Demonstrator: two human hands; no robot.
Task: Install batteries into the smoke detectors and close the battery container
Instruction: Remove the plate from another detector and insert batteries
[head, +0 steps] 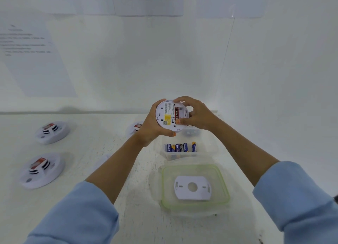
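Observation:
My left hand grips a round white smoke detector, held up over the table with its back facing me. A red battery lies in its open compartment. My right hand curls round the detector's right rim, its thumb pressing on the battery's lower end. Below the hands stands an open clear battery container with several blue batteries upright inside. Its green-rimmed lid lies nearer to me, with a white mounting plate resting on it.
Two smoke detectors lie face up at the table's left. Another detector is partly hidden behind my left wrist. A white wall with pinned papers rises behind the table.

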